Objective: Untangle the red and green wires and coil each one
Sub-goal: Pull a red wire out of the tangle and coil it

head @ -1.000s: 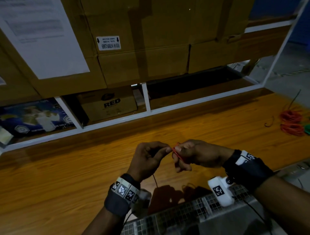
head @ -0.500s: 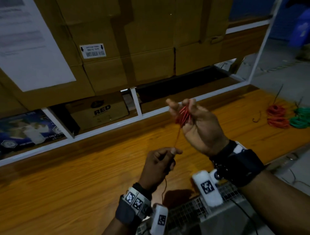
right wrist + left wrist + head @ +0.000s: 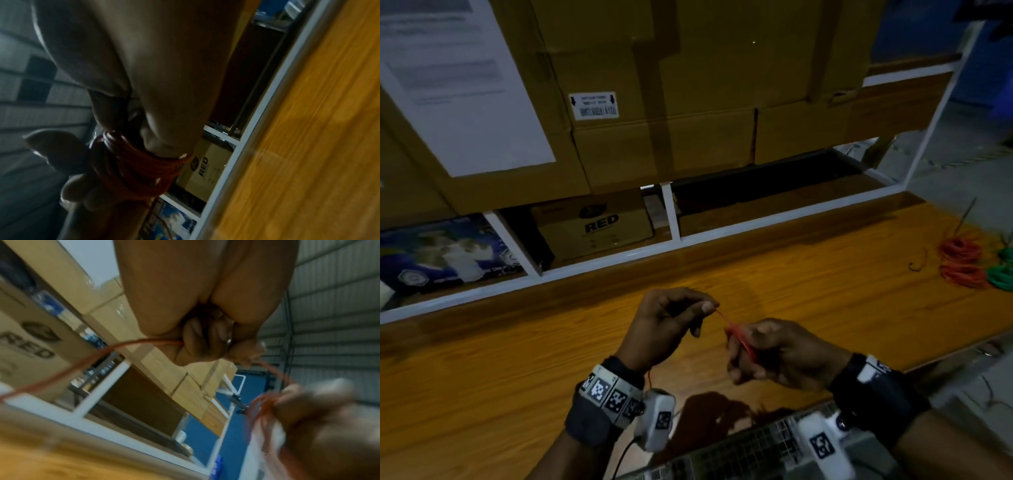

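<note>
A red wire (image 3: 739, 337) is wound in several turns round the fingers of my right hand (image 3: 767, 353), which is held above the wooden table (image 3: 482, 394). The right wrist view shows those red wire turns (image 3: 133, 164) stacked round the fingers. My left hand (image 3: 674, 318) pinches the wire's free length between thumb and forefinger, a short span to the left of the right hand. In the left wrist view the red wire (image 3: 144, 343) passes through the curled left fingers (image 3: 205, 340) and trails off down-left. Coiled red wires (image 3: 960, 262) and green wires (image 3: 1001, 270) lie at the table's far right.
A white-framed shelf (image 3: 671, 212) behind the table holds cardboard boxes (image 3: 664, 137), one printed RED (image 3: 599, 226). A metal mesh surface (image 3: 750, 448) lies at the table's near edge under my wrists. A small dark wire scrap (image 3: 917, 262) lies near the coils.
My right hand has come down from its raised position to table height beside the left hand. The left hand has moved up slightly and still pinches the wire.
</note>
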